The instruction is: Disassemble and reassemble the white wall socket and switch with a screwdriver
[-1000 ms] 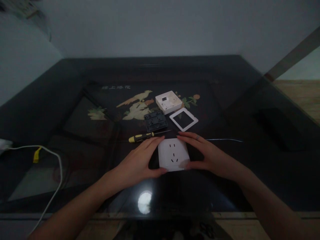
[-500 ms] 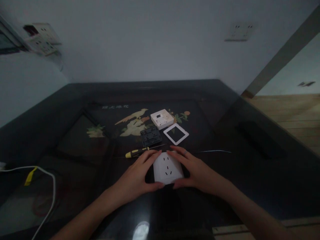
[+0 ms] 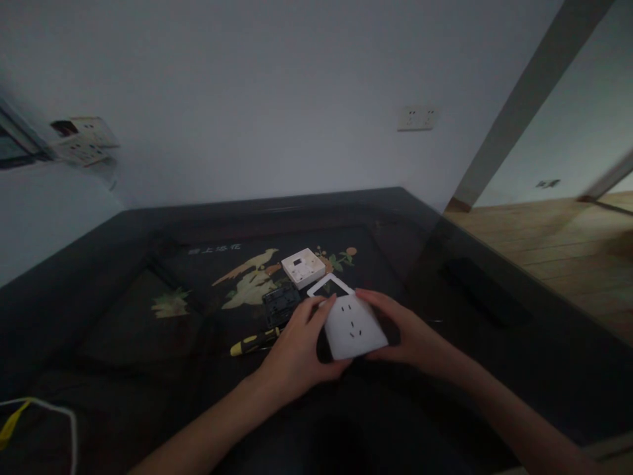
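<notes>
A white socket panel [image 3: 353,326] with several slots is held between both hands over the dark table. My left hand [image 3: 304,346] grips its left side, fingertips on the top edge and thumb at the lower edge. On the right side, my right hand [image 3: 408,330] grips it the same way. Just behind the panel lies a white square frame [image 3: 316,287], partly hidden by it. A black plate [image 3: 279,305] and a white open box [image 3: 303,266] lie farther back. The yellow and black screwdriver [image 3: 254,342] is left of my left hand, its shaft mostly hidden.
The dark table [image 3: 277,214] has a bird and flower pattern. A long black object [image 3: 484,290] lies on its right side. A white cable [image 3: 73,429] with a yellow tag [image 3: 10,425] is at the lower left. Wall sockets [image 3: 416,119] are on the back wall.
The view has shifted, with table items lower and farther left. Both hands and the socket panel have moved right relative to those items, and the panel now overlaps the view of the white frame.
</notes>
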`<state>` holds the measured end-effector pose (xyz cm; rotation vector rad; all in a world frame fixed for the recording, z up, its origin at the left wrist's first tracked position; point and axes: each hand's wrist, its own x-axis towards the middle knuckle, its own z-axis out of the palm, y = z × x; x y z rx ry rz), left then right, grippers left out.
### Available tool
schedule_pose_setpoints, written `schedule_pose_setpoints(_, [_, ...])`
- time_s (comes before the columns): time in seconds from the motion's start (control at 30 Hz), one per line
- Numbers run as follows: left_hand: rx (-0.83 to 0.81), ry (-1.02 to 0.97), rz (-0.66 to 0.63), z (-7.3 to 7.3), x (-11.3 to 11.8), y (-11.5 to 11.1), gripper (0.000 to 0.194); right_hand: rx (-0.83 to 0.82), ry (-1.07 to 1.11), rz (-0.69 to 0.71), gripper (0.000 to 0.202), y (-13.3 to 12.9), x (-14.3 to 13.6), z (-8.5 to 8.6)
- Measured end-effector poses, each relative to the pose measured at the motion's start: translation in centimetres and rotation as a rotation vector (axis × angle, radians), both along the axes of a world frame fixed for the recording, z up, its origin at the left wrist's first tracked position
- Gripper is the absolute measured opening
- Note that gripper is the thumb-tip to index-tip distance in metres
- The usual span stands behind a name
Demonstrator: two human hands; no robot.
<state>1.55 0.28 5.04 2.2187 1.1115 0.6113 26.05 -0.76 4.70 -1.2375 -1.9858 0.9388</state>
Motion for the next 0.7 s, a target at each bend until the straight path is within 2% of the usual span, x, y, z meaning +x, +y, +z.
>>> schedule_pose_setpoints(0.13, [0.095,-0.063,-0.003,0.3,4.1,5.2,0.086,0.023,0.091,-0.109,0.082,3.7,3.3,-0.2])
schedule_pose_setpoints(0.23, [0.109,-0.067,0.009,-0.4,7.5,9.5,0.087,0.066,0.119,-0.202,0.067,6.7,5.4,-0.7])
schedule_pose_setpoints(0.33, [0.129,-0.066,0.027,-1.6,10.3,12.7,0.07,0.108,0.109,-0.291,0.046,8.7,6.9,-1.7])
schedule_pose_setpoints(0.4, [0.153,-0.067,0.027,-2.5,11.5,14.1,0.039,0.13,0.088,-0.337,0.038,9.4,7.6,-2.7])
schedule_pose_setpoints(0.43, [0.163,-0.069,0.022,-3.0,12.0,14.6,0.036,0.139,0.076,-0.357,0.037,9.6,7.9,-3.2])
schedule_pose_setpoints(0.57, [0.192,-0.074,-0.002,-4.7,13.0,15.9,0.034,0.176,0.035,-0.425,0.036,10.5,8.9,-5.2])
schedule_pose_setpoints(0.7, [0.197,-0.076,-0.007,-5.6,13.5,16.9,0.035,0.193,0.026,-0.482,0.033,11.6,9.3,-6.8])
